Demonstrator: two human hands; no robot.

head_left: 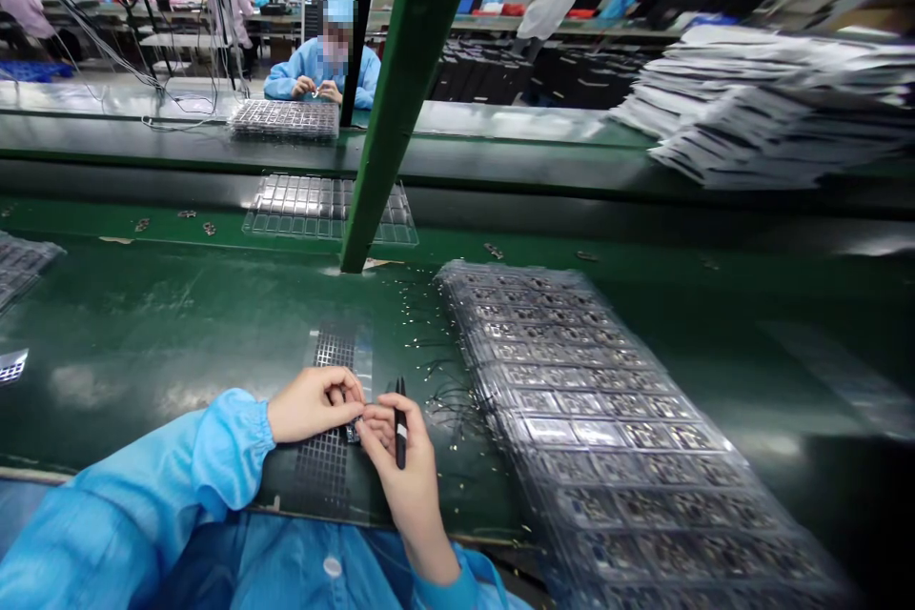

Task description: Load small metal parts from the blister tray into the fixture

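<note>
My left hand (318, 403) is closed, thumb and forefinger pinching a small dark electronic part (352, 432) with shiny spots. Its exact kind is too small to make out. Against the same part rest the fingertips of my right hand (404, 448). Black tweezers (401, 429) stand nearly upright in that hand, tips pointing away from me. Under both hands lies a sheet with a grid of small dark squares (325, 467) on the green bench (178, 305). To the right, a stack of clear plastic trays (572, 400) holds many small circuit boards in its compartments.
A green post (407, 86) rises from the bench ahead. Thin black wires (447, 391) stick out by the tray stack. Beyond are an empty-looking clear tray (300, 205), loose small parts (187, 213), a blurred white stack (772, 105) and a co-worker in blue (290, 74).
</note>
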